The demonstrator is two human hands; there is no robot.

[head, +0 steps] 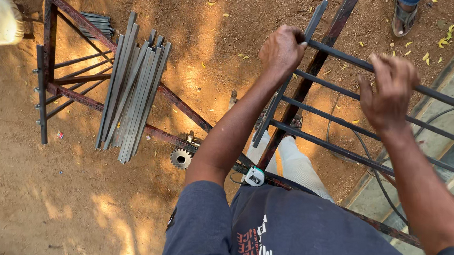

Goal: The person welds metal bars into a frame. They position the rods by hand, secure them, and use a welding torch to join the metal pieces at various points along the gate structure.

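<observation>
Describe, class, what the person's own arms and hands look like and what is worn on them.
Both arms are bare from the upper arm down. The left hand and right hand wear no gloves; no rings or watch show. Short sleeves of a dark blue-grey T-shirt cover the shoulders.

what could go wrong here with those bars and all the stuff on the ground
1. The left hand grips the flat end bar of the metal grille right where the rods meet it; fingers could get pinched if the grille slips.
2. The right hand looks open over a rod, so the hold may be one-sided.
3. The cable and gear wheel underfoot are possible trip hazards.
</observation>
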